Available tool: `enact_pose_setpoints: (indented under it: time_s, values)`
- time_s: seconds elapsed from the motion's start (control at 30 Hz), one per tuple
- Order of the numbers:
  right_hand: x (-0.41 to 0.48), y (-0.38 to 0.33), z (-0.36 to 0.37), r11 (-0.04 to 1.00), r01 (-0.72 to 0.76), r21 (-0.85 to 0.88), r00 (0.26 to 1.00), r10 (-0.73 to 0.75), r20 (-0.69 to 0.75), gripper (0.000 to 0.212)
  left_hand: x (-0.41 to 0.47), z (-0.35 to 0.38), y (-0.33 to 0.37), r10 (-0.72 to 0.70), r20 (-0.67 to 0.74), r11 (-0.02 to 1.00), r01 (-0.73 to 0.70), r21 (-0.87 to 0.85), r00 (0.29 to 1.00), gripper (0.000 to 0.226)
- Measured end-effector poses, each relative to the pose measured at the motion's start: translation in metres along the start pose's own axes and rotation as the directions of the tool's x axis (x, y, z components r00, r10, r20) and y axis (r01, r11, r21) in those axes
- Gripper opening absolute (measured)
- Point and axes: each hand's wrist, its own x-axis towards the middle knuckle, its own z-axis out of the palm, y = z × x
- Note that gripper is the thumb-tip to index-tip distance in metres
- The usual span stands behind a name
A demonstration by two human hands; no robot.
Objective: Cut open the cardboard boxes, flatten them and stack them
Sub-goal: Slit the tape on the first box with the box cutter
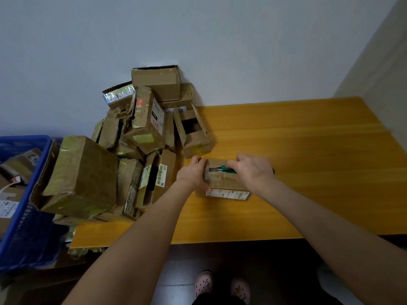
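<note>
L hand clamps the box's left end to steady it mid-table while R hand — closed on the green knife — runs its blade along the top tape (uncut pile waits just left).

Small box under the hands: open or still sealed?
Still sealed: the small box has clear tape across its closed top, and the cutter blade rests on that seam.

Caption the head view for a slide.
Left hand steadies a small box while right hand runs a cutter along its tape.
</note>
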Motion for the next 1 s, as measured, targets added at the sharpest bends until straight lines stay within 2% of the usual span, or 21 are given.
enact_pose_setpoints:
  time_s: [0.33, 0.53, 0.67, 0.9, 1.0]
  values:
    - [0.001, 0.006, -0.002, 0.998, -0.020, -0.065, 0.999, 0.022, 0.034, 0.036, 0.003, 0.000, 0.000, -0.008, -0.009, 0.998, 0.008, 0.065, 1.000, 0.112]
    - [-0.001, 0.014, -0.006, 0.998, -0.038, 0.051, 0.999, 0.037, 0.029, 0.035, 0.005, -0.001, 0.001, -0.014, -0.003, 0.997, 0.014, 0.074, 1.000, 0.113]
    - [-0.005, 0.013, -0.001, 0.998, -0.030, 0.056, 0.999, 0.027, 0.046, 0.033, 0.006, -0.002, 0.001, -0.015, 0.010, 0.998, 0.014, 0.064, 1.000, 0.113]
    - [-0.002, 0.019, 0.000, 0.998, -0.032, 0.048, 0.996, 0.028, 0.086, 0.049, 0.006, 0.000, 0.001, -0.018, 0.001, 0.998, 0.017, 0.062, 1.000, 0.113]
    - [-0.004, 0.021, -0.002, 0.998, -0.024, 0.050, 0.997, 0.020, 0.076, 0.040, 0.005, 0.001, 0.001, -0.017, -0.006, 0.998, 0.017, 0.057, 1.000, 0.114]
